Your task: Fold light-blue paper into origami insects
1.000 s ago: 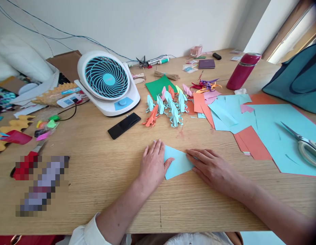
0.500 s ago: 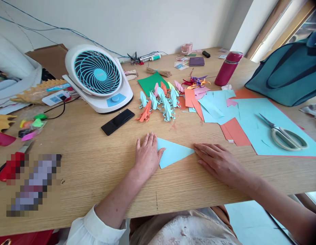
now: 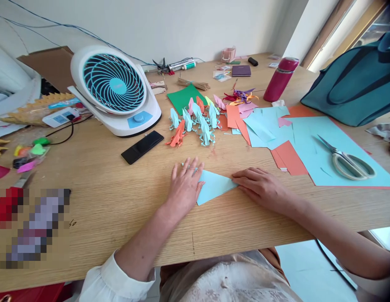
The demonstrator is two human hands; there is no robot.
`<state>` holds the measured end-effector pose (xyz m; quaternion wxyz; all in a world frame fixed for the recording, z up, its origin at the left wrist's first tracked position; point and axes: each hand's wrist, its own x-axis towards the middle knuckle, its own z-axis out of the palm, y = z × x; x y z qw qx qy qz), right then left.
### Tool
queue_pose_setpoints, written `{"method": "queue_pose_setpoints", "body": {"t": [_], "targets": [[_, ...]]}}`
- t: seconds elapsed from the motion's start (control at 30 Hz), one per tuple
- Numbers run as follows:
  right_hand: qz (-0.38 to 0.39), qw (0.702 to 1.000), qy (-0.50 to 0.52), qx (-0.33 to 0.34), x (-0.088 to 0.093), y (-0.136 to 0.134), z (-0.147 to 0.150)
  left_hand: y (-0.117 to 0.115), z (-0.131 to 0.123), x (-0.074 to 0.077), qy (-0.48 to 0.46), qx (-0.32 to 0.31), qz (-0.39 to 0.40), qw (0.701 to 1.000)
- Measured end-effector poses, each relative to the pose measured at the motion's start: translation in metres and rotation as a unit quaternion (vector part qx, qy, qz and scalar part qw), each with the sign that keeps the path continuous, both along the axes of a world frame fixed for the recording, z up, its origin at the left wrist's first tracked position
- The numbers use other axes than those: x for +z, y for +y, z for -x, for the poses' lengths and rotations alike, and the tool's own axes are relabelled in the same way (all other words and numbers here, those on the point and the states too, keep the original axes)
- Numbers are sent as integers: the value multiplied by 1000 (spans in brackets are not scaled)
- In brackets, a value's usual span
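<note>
A light blue paper triangle (image 3: pixel 214 186) lies folded on the wooden table (image 3: pixel 119 197). My left hand (image 3: pixel 185 184) rests flat on its left end, fingers spread. My right hand (image 3: pixel 259 186) lies flat at its right tip, fingers stretched out and pressing the point. Neither hand grips anything. Behind the triangle stands a cluster of several folded paper figures (image 3: pixel 198 121), mostly light blue, some orange and pink.
A white and blue desk fan (image 3: pixel 115 90) and a black phone (image 3: pixel 142 147) sit at the left. Loose blue and orange sheets (image 3: pixel 295 138) with scissors (image 3: pixel 346 159) lie right. A red bottle (image 3: pixel 280 79) and a teal bag (image 3: pixel 355 84) stand beyond.
My right hand slid outward along the paper to its right tip, then came slightly back. My left hand stayed on the left end. The camera view shifted.
</note>
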<state>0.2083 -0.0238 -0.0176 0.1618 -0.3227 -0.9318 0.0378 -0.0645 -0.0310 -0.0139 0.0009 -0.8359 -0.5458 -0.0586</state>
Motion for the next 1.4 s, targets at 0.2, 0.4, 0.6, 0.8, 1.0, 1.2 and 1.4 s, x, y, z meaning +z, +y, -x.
{"method": "queue_pose_setpoints", "body": {"t": [0.2,0.4,0.6,0.8,1.0,1.2,1.4], "targets": [[42,999,34,-2,-9,-2,-12,-1,-5,-3,-18,-169,57,984],[78,985,129,-78,-8,1,-10,-1,-8,-2,-73,-149,25,986],[71,987,111,-89,-4,-9,-11,-5,-15,3,-73,-224,40,971],[41,992,59,-100,-7,-32,-20,-10,-17,10,-47,-196,50,978],[43,991,67,-107,-14,-51,-18,-16,-20,9,-16,-191,58,980],[83,991,63,-85,-16,-72,-9,-16,-24,5,6,-219,65,974],[88,989,77,-90,-16,-75,-7,-19,-27,2,-4,-186,74,980]]}}
